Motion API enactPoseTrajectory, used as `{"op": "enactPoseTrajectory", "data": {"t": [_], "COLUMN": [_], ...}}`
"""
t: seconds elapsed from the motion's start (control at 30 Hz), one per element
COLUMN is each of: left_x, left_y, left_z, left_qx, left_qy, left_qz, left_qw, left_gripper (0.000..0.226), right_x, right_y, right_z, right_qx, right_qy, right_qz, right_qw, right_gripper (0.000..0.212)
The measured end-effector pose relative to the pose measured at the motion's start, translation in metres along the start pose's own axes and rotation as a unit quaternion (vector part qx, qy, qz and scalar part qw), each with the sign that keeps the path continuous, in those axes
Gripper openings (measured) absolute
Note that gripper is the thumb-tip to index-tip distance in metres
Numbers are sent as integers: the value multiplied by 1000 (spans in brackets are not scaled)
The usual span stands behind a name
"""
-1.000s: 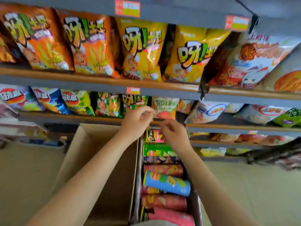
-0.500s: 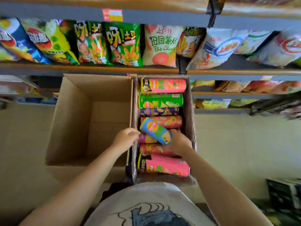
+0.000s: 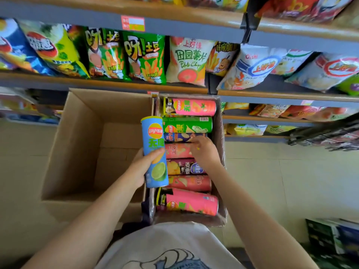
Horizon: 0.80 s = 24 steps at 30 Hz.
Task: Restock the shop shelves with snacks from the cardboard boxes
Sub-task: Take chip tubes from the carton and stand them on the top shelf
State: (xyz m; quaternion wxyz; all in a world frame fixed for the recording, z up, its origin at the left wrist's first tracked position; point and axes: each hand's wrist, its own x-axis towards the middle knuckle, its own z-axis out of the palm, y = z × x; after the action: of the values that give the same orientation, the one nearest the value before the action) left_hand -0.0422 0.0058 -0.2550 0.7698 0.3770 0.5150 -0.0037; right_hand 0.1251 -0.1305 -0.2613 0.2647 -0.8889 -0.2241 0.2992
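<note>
- Two brown cardboard boxes sit below the shelves: the left cardboard box (image 3: 77,144) shows only bare card, the right cardboard box (image 3: 220,144) holds chip tubes.
- Blue cylindrical Lay's tube (image 3: 154,152), lying in that box half a second ago, now stands upright in the left hand (image 3: 138,168), fingers wrapped round it (ready for shelving).
- Right hand (image 3: 204,152) reaches down with fingers loosely curled on the dark purple tube (image 3: 182,137), not clearly gripping.

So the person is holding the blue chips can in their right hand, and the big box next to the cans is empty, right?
Not quite. The head view shows the blue chips can gripped in the left hand, not the right. The right hand reaches into the box of cans. The big box beside it does look empty.
</note>
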Motion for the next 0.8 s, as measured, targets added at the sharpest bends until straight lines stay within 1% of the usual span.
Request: {"op": "enactPoseTrajectory", "data": {"t": [0.03, 0.1, 0.17, 0.23, 0.27, 0.33, 0.37, 0.4, 0.43, 0.5, 0.57, 0.63, 0.7, 0.77, 0.8], "left_x": [2, 5, 10, 11, 11, 10, 9, 9, 8, 5, -2, -15, -35, -59, -73], "left_y": [-1, -4, -8, -10, -10, -8, -8, -7, -7, -2, 7, 23, 47, 79, 98], "left_z": [-4, -11, -18, -21, -22, -25, -26, -28, -29, -32, -32, -28, -16, 2, 11], "left_qx": [9, 9, -5, -21, -26, -31, -30, -28, -28, -31, -35, -43, -60, -71, -78], "left_qy": [2, 10, 23, 28, 28, 19, 12, 7, 5, 7, 10, 12, 12, 17, 19], "left_qz": [3, 8, 9, 14, 16, 18, 17, 16, 15, 18, 32, 59, 112, 197, 245], "left_qw": [1000, 1000, 1000, 999, 999, 999, 999, 999, 999, 999, 999, 997, 992, 978, 966], "left_gripper": [61, 62, 60, 57, 55, 50, 49, 48, 46, 38, 38, 46, 55, 60, 61], "right_x": [14, 42, 68, 87, 93, 98, 98, 96, 93, 81, 61, 34, 6, -15, -23], "right_y": [3, 5, 2, 1, 1, 2, 3, 5, 8, 10, 5, -11, -43, -84, -106], "right_z": [0, 0, 1, 7, 13, 25, 31, 36, 39, 40, 33, 17, -9, -45, -66], "right_qx": [-35, -149, -272, -366, -407, -469, -479, -473, -444, -333, -231, -120, 5, 114, 165], "right_qy": [20, 36, 8, -17, -20, -25, -36, -56, -79, -109, -117, -94, -65, -29, -10], "right_qz": [-11, -33, -51, -52, -52, -52, -45, -31, -12, 33, 49, 35, 5, -41, -70], "right_qw": [999, 988, 961, 929, 912, 881, 876, 879, 893, 936, 965, 988, 998, 992, 984], "right_gripper": [29, 45, 63, 80, 85, 86, 85, 86, 87, 87, 73, 59, 48, 41, 40]}}
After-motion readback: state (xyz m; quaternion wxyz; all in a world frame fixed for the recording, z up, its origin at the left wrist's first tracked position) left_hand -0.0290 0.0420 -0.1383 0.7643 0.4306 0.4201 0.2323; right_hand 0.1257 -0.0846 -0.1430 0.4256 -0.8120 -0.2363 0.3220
